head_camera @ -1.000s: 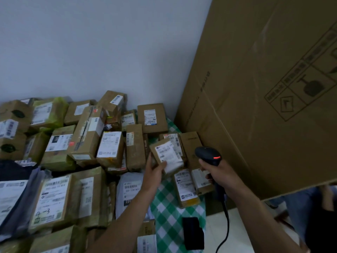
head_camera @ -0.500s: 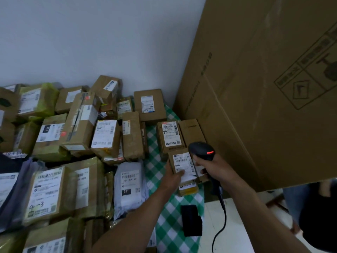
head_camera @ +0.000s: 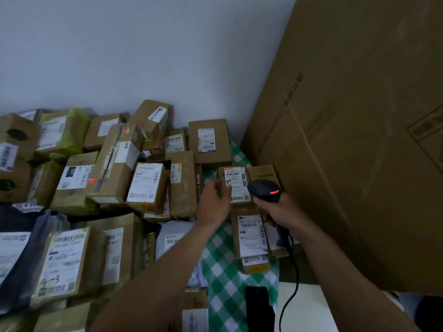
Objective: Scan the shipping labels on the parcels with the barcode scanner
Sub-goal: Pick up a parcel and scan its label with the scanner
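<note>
My right hand (head_camera: 281,213) grips a black barcode scanner (head_camera: 263,189) with a red light lit, its head over the lower right corner of a small brown parcel (head_camera: 236,172). That parcel's white shipping label (head_camera: 236,182) faces up. My left hand (head_camera: 213,203) is at the parcel's left edge, fingers loosely curled, thumb tip touching the label; it holds nothing. Just below lies another small labelled parcel (head_camera: 251,233) on the green checked cloth (head_camera: 223,267). The scanner's cable (head_camera: 293,279) hangs down to the right.
Several labelled brown parcels (head_camera: 146,185) are piled across the left and back against a white wall. A huge cardboard box (head_camera: 359,140) leans in on the right. A black flat object (head_camera: 259,307) lies on the cloth near the front edge.
My left hand set the small labelled parcel down on the cloth, let it go and moved up to the parcel behind it. The scanner followed to that parcel.
</note>
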Action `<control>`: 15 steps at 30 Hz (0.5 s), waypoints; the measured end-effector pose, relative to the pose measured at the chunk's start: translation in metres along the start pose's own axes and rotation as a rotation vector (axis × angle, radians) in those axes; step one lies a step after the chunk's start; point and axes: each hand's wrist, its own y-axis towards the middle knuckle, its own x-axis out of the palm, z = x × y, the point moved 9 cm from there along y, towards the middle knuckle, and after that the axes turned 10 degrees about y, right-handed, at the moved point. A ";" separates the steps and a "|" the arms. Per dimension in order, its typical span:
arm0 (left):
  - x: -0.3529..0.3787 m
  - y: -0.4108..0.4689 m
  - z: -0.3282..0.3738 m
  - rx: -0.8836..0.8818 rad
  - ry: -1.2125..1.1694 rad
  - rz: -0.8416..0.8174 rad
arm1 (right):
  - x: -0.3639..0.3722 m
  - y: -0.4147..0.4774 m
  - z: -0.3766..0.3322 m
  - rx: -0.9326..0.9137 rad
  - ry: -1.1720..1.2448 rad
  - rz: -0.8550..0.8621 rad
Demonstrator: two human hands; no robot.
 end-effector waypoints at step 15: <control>0.039 0.228 0.009 -0.021 0.458 -0.107 | -0.009 0.106 -0.024 0.039 0.111 -0.007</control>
